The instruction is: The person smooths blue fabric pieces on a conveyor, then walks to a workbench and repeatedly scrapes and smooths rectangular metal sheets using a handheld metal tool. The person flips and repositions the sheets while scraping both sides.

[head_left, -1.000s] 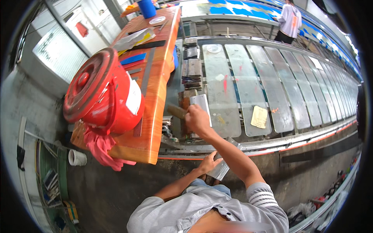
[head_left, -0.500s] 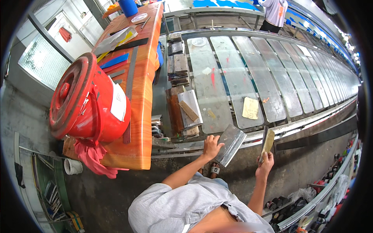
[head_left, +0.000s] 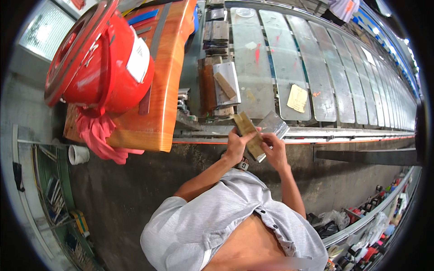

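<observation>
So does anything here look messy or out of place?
A pink rag droops over the orange table's edge beneath the red drum, and red smears mark the conveyor plates. Otherwise nothing stands out.

Lower part of the grey metal plate (head_left: 273, 128) is covered by the right hand (head_left: 274, 151) and the brown strip (head_left: 250, 133). The strip's lower end is hidden behind the left hand (head_left: 236, 145); whether strip and plate touch cannot be told. The red drum (head_left: 97, 58) is cut off at the top edge. A person (head_left: 342, 9) at the far end is seen only in part. Small items on the shelf (head_left: 375, 212) at lower right are too small to tell.
</observation>
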The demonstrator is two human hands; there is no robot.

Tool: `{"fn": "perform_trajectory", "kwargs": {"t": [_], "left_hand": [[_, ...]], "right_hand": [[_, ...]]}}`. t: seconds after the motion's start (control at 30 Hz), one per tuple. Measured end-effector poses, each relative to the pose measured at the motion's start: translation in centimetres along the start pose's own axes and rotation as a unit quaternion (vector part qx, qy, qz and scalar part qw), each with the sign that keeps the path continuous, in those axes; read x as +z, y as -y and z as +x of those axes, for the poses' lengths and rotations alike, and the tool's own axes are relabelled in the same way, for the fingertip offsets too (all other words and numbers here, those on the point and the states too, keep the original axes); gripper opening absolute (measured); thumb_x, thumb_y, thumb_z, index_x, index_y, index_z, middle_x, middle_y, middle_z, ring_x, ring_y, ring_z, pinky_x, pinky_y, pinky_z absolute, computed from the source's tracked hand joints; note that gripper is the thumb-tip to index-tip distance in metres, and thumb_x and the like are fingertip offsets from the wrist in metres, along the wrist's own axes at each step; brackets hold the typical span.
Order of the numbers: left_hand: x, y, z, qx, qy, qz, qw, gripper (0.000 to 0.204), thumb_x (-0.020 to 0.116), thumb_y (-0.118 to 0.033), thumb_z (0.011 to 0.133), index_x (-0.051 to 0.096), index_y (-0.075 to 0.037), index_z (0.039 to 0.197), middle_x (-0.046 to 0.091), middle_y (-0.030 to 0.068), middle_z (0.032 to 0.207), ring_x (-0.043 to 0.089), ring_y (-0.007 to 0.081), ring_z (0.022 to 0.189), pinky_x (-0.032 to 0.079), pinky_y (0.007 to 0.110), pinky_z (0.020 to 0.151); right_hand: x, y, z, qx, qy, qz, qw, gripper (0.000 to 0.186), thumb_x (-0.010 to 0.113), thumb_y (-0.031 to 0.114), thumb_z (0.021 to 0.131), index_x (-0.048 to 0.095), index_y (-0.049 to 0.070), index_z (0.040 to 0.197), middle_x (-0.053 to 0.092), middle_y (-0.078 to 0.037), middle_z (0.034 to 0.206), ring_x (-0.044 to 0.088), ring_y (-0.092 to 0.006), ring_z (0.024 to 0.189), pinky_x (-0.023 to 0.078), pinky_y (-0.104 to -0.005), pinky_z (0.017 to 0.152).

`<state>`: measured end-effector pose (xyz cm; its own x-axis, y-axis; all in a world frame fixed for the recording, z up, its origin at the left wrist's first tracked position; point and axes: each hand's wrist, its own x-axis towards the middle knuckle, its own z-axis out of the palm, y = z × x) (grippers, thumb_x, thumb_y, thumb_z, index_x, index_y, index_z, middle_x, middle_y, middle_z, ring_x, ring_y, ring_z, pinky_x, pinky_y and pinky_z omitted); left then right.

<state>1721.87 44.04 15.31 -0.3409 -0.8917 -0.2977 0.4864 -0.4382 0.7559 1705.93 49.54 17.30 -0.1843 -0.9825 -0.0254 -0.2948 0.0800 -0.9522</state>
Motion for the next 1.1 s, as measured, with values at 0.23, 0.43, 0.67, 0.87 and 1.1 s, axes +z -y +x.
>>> {"fn": "perform_trajectory", "kwargs": {"t": [0.23, 0.43, 0.67, 0.87, 1.1], "left_hand": [[-5.3, -1.0, -1.8, 0.011, -0.19, 0.0, 0.982, 0.015, 0.067, -0.004, 0.09, 0.069, 0.003, 0.103, 0.072, 0.0074, 0.094, 0.068, 0.016, 0.083, 0.054, 0.031, 0.074], [-5.6, -2.9, -2.8, 0.042, -0.192, -0.011, 0.981, 0.021, 0.063, 0.004, 0.085, 0.065, 0.005, 0.106, 0.071, 0.0095, 0.1, 0.068, 0.0173, 0.085, 0.055, 0.033, 0.077], [-5.2, -2.9, -1.6, 0.083, -0.265, 0.132, 0.952, 0.024, 0.058, 0.005, 0.085, 0.062, 0.006, 0.109, 0.07, 0.0109, 0.098, 0.068, 0.017, 0.084, 0.055, 0.032, 0.077], [3.2, -1.9, -3.5, 0.194, 0.072, 0.446, 0.871, 0.085, 0.072, -0.018, 0.086, 0.025, 0.01, 0.151, 0.045, 0.027, 0.145, 0.045, 0.0326, 0.134, 0.035, 0.045, 0.111], [6.5, -0.7, -2.9, 0.354, 0.092, 0.551, 0.75, 0.059, 0.079, -0.008, 0.078, 0.058, 0.009, 0.13, 0.048, 0.0206, 0.145, 0.046, 0.0374, 0.132, 0.04, 0.044, 0.109]], "right_hand": [[6.1, 2.7, 12.4, -0.18, -0.062, -0.204, 0.96, 0.039, 0.074, 0.035, 0.088, 0.067, 0.002, 0.108, 0.067, -0.014, 0.098, 0.065, -0.0261, 0.091, 0.053, -0.0373, 0.077], [11.1, 2.7, 19.0, -0.178, -0.027, -0.372, 0.911, 0.038, 0.071, 0.031, 0.087, 0.067, 0.001, 0.111, 0.062, -0.02, 0.101, 0.061, -0.0381, 0.099, 0.052, -0.0458, 0.08], [3.2, 3.7, 7.6, 0.031, 0.202, 0.365, 0.908, 0.035, 0.059, 0.027, 0.095, 0.061, -0.003, 0.114, 0.067, -0.01, 0.096, 0.065, -0.017, 0.089, 0.05, -0.0317, 0.074], [1.8, -4.9, 1.6, 0.131, 0.12, 0.468, 0.866, 0.042, 0.055, 0.02, 0.099, 0.053, 0.0, 0.135, 0.064, -0.01, 0.128, 0.064, -0.0212, 0.115, 0.05, -0.0404, 0.103], [-0.9, -6.8, -1.5, 0.082, 0.039, 0.674, 0.734, 0.048, 0.063, 0.025, 0.093, 0.056, -0.001, 0.133, 0.063, -0.017, 0.13, 0.066, -0.0294, 0.115, 0.053, -0.0456, 0.101]]}}
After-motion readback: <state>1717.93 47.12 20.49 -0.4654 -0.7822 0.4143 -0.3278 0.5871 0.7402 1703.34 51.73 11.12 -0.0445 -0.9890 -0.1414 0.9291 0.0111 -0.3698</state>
